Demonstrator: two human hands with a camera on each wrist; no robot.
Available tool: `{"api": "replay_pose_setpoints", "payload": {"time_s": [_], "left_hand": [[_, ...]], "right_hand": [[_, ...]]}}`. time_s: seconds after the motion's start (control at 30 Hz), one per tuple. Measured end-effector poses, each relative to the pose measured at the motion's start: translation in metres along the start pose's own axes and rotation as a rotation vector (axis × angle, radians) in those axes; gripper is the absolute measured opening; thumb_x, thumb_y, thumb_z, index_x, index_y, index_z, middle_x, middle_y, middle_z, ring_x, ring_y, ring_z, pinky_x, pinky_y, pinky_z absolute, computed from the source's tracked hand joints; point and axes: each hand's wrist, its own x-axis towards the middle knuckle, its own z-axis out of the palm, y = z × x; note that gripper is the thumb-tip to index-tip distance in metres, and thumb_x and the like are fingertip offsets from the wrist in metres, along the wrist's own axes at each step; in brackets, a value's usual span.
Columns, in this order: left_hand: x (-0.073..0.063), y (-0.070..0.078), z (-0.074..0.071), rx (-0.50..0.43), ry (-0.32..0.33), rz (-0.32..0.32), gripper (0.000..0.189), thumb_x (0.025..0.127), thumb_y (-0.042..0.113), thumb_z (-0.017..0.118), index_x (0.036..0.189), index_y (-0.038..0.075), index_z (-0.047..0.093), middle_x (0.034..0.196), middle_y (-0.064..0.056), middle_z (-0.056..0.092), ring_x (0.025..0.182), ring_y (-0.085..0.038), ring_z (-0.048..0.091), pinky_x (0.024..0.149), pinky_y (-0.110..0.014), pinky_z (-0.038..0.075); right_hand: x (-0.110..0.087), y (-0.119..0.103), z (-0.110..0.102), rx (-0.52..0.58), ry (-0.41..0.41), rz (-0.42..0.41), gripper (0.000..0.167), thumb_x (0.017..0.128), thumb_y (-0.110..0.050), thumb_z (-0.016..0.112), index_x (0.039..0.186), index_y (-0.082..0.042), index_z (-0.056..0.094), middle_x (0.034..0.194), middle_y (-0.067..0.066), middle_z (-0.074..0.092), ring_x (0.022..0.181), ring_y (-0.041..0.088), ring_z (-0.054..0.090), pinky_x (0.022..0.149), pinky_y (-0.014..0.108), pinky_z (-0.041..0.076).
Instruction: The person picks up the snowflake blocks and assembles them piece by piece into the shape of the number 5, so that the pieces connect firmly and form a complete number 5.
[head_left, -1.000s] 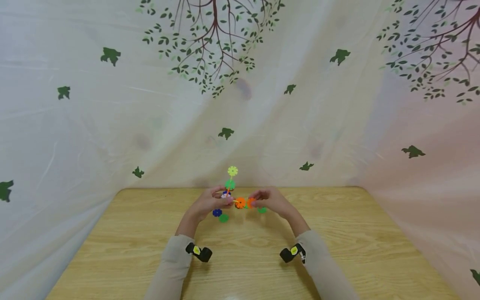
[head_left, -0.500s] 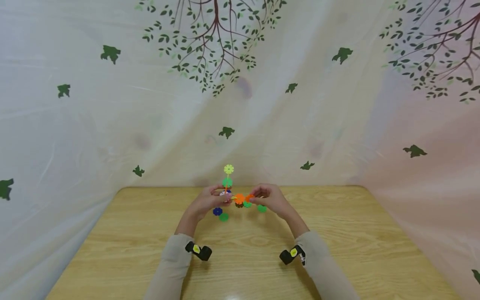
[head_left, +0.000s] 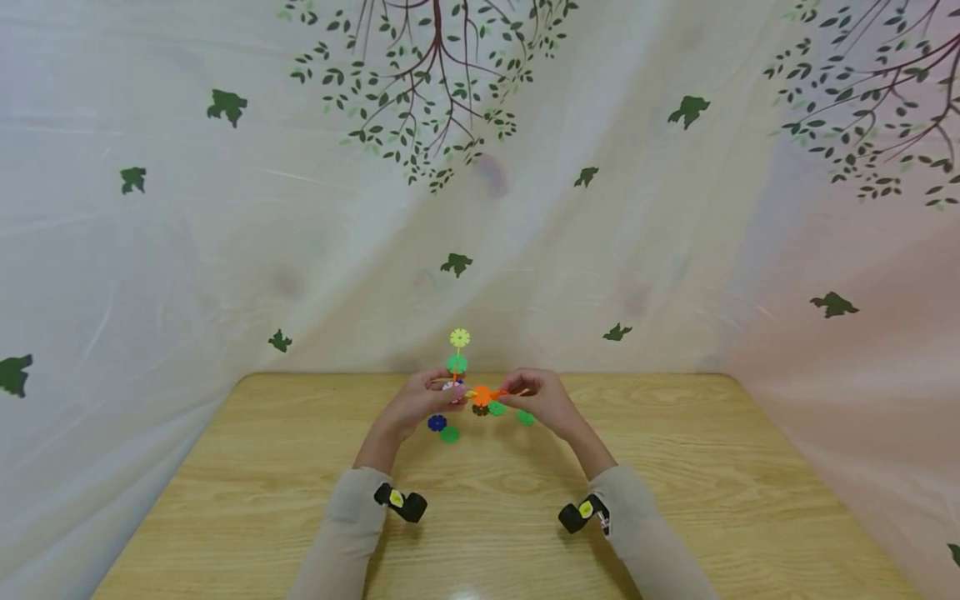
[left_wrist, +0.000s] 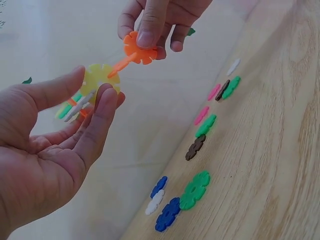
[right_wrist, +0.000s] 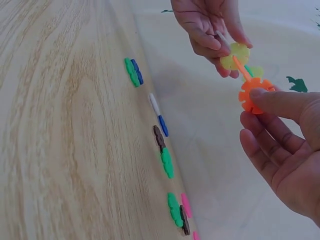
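Observation:
A chain of interlocking snowflake discs hangs between both hands above the table. My left hand (head_left: 412,406) pinches a yellow disc (left_wrist: 102,75) of that chain between thumb and fingers. From there a green disc (head_left: 457,364) and a light yellow disc (head_left: 460,337) stick upward in the head view. An orange disc (head_left: 482,396) slots into the yellow one on its right side. My right hand (head_left: 543,398) pinches another orange disc (right_wrist: 254,95), which meets the first orange one. Whether these two orange discs are fully slotted together, I cannot tell.
Loose discs lie along the table's far edge: a blue disc (left_wrist: 167,214), a green disc (left_wrist: 195,190), a brown disc (left_wrist: 195,147), a white disc (left_wrist: 155,202) and a pink disc (left_wrist: 201,115) among several. Behind the wooden table (head_left: 480,517) hangs a pale curtain (head_left: 360,250).
The right hand's orange disc has turned from face-on to nearly edge-on. The middle orange disc has risen slightly, uncovering a brown disc on the table. Both hands stay almost in place.

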Motion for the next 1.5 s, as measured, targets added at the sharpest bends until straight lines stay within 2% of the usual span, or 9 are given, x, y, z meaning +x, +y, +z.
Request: {"api": "replay_pose_setpoints", "payload": {"time_s": [0.1, 0.2, 0.37, 0.5, 0.8, 0.9, 1.03, 1.2, 1.5], "left_hand": [[0.001, 0.000, 0.002, -0.006, -0.002, -0.004, 0.039, 0.101, 0.012, 0.063, 0.135, -0.005, 0.053, 0.112, -0.013, 0.070, 0.107, -0.032, 0.071, 0.110, -0.061, 0.044], [0.002, -0.002, 0.003, -0.018, -0.008, -0.006, 0.037, 0.100, 0.011, 0.065, 0.132, -0.002, 0.053, 0.114, -0.011, 0.069, 0.114, -0.037, 0.066, 0.110, -0.059, 0.046], [0.004, -0.005, 0.005, 0.010, 0.000, 0.016, 0.029, 0.095, 0.008, 0.071, 0.120, 0.003, 0.057, 0.104, -0.002, 0.067, 0.098, -0.020, 0.064, 0.099, -0.048, 0.054], [0.003, -0.005, 0.008, 0.055, 0.011, 0.028, 0.024, 0.092, 0.010, 0.075, 0.110, 0.004, 0.060, 0.093, -0.001, 0.062, 0.086, -0.017, 0.056, 0.088, -0.042, 0.050], [0.003, -0.003, 0.015, 0.064, 0.017, 0.022, 0.030, 0.090, 0.011, 0.076, 0.117, -0.001, 0.070, 0.097, 0.004, 0.072, 0.092, -0.015, 0.059, 0.098, -0.048, 0.048], [0.004, -0.004, 0.016, 0.051, 0.033, 0.020, 0.028, 0.091, 0.009, 0.075, 0.116, 0.000, 0.070, 0.095, 0.005, 0.072, 0.091, -0.014, 0.062, 0.100, -0.053, 0.050], [0.005, -0.005, 0.018, 0.036, 0.062, 0.009, 0.028, 0.090, 0.007, 0.075, 0.116, 0.000, 0.070, 0.097, 0.003, 0.072, 0.089, -0.014, 0.066, 0.100, -0.053, 0.053], [0.006, -0.005, 0.022, 0.019, 0.117, -0.009, 0.028, 0.088, 0.006, 0.076, 0.115, 0.002, 0.071, 0.102, -0.003, 0.072, 0.090, -0.015, 0.067, 0.103, -0.055, 0.052], [0.008, -0.003, 0.023, -0.032, 0.152, 0.008, 0.028, 0.087, 0.003, 0.076, 0.114, 0.000, 0.070, 0.105, -0.008, 0.070, 0.090, -0.016, 0.069, 0.089, -0.036, 0.061]], "right_hand": [[-0.001, 0.000, 0.000, 0.013, 0.014, -0.003, 0.010, 0.088, -0.006, 0.079, 0.095, -0.001, 0.075, 0.096, 0.016, 0.073, 0.085, 0.009, 0.066, 0.076, 0.024, 0.059], [-0.001, 0.000, 0.001, 0.029, 0.026, -0.013, 0.010, 0.087, -0.004, 0.080, 0.094, 0.000, 0.075, 0.096, 0.017, 0.073, 0.085, 0.010, 0.066, 0.076, 0.024, 0.059], [0.000, 0.001, 0.002, 0.046, 0.028, -0.030, 0.010, 0.086, -0.004, 0.080, 0.095, 0.000, 0.076, 0.097, 0.018, 0.073, 0.086, 0.009, 0.066, 0.077, 0.024, 0.060], [-0.001, 0.002, 0.004, 0.058, 0.023, -0.031, 0.011, 0.087, -0.004, 0.079, 0.095, 0.001, 0.076, 0.099, 0.021, 0.073, 0.087, 0.008, 0.066, 0.077, 0.023, 0.059], [0.000, -0.001, 0.008, 0.069, 0.009, -0.018, 0.010, 0.088, 0.002, 0.076, 0.096, 0.007, 0.074, 0.102, 0.025, 0.071, 0.085, 0.007, 0.066, 0.077, 0.023, 0.059], [0.000, -0.002, 0.009, 0.063, 0.010, -0.026, 0.009, 0.088, 0.002, 0.077, 0.095, 0.005, 0.075, 0.100, 0.024, 0.072, 0.085, 0.005, 0.066, 0.077, 0.023, 0.059], [0.000, 0.000, 0.011, 0.066, 0.011, -0.043, 0.009, 0.088, -0.003, 0.078, 0.095, 0.002, 0.076, 0.099, 0.021, 0.072, 0.086, 0.006, 0.067, 0.078, 0.024, 0.060], [0.001, -0.001, 0.012, 0.068, 0.036, -0.061, 0.010, 0.087, -0.001, 0.078, 0.095, 0.003, 0.076, 0.098, 0.024, 0.073, 0.084, 0.004, 0.067, 0.075, 0.022, 0.059], [0.001, -0.006, 0.012, 0.054, 0.070, -0.023, 0.012, 0.087, 0.000, 0.077, 0.098, 0.006, 0.076, 0.099, 0.026, 0.074, 0.077, 0.014, 0.070, 0.070, 0.021, 0.058]]}}
